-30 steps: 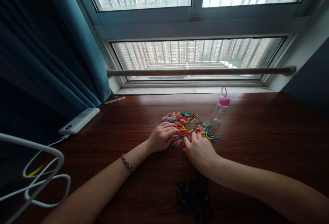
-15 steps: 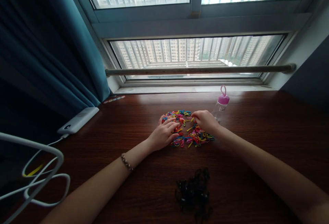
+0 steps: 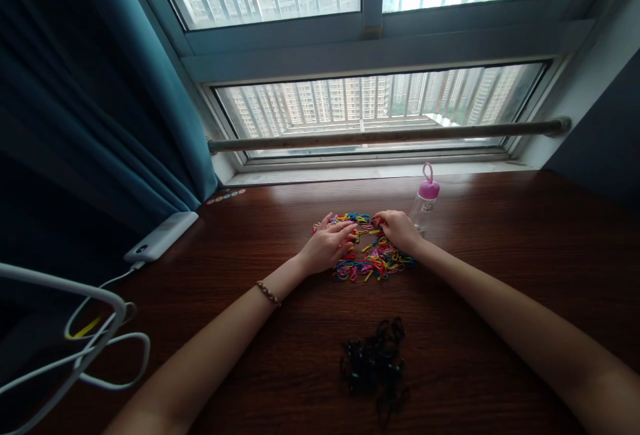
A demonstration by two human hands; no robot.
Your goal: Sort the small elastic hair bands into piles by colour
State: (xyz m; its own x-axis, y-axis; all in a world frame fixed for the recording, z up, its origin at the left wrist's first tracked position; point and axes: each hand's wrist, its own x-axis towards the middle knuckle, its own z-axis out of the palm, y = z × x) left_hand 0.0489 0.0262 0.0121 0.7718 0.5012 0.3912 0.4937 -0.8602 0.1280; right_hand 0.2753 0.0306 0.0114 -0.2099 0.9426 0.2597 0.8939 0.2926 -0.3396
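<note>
A loose pile of small, colourful, loop-shaped clips [image 3: 385, 258] in red, yellow, blue and pink lies on the dark wooden table, roughly in a ring. My left hand [image 3: 327, 246] rests over the pile's left side, fingers stretched and apart, and covers some clips. At the upper right of the ring, my right hand [image 3: 399, 230] has its thumb and fingers pinched together. A bit of red shows by its fingertips, too small to make out. Just behind the right hand stands a clear bottle [image 3: 425, 207] with a pink lid and loop.
A tangled black bundle [image 3: 373, 362] lies nearer me on the table [image 3: 280, 362]. To the left are a white power bank [image 3: 163, 238] with a white cable [image 3: 113, 338] and a blue curtain [image 3: 165, 122]. A metal rail [image 3: 390, 136] crosses the window behind the table.
My left hand has shifted slightly right and up over the clips, its fingers lifting a little. My right hand stays pinched at nearly the same spot. The whole view has tilted slightly.
</note>
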